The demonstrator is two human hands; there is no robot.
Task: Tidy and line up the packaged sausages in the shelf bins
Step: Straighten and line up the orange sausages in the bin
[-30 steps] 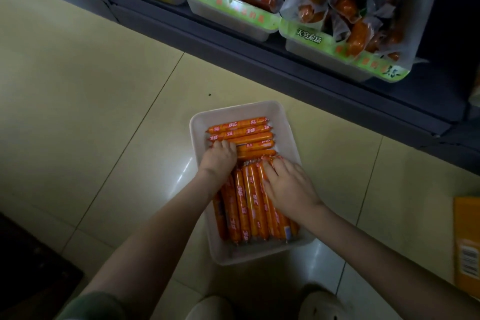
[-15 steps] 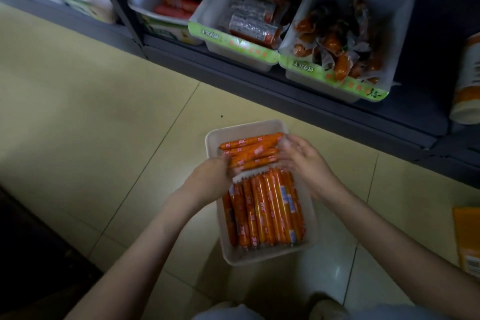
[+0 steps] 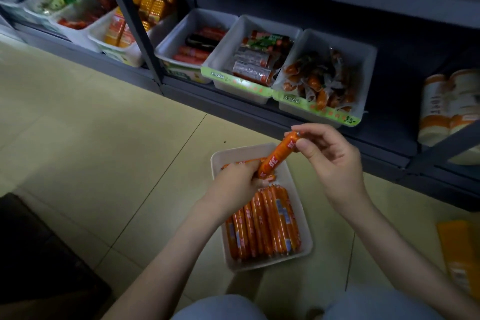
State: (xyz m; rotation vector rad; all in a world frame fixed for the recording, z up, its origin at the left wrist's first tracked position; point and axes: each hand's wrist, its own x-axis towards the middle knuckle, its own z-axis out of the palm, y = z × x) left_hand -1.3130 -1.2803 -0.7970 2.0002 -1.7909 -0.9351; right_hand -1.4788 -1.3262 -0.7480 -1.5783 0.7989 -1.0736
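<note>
Right hand (image 3: 335, 161) pinched the top end of one orange sausage (image 3: 279, 154), thumb and forefinger closed on it, other fingers loosely curled; left hand (image 3: 236, 182) gripped its lower end with curled fingers. We noted the sausage tilted, raised over the far part of a white tray (image 3: 241, 149) on the floor (image 3: 104, 138). In the tray we counted about eight in a lengthwise row (image 3: 262, 226), touching side by side. A few crosswise sausages (image 3: 241, 163) lay at the far end, partly hidden by left hand, count unclear. We counted three white shelf bins (image 3: 226, 47) of packaged sausages right of the post (image 3: 136, 31)
</note>
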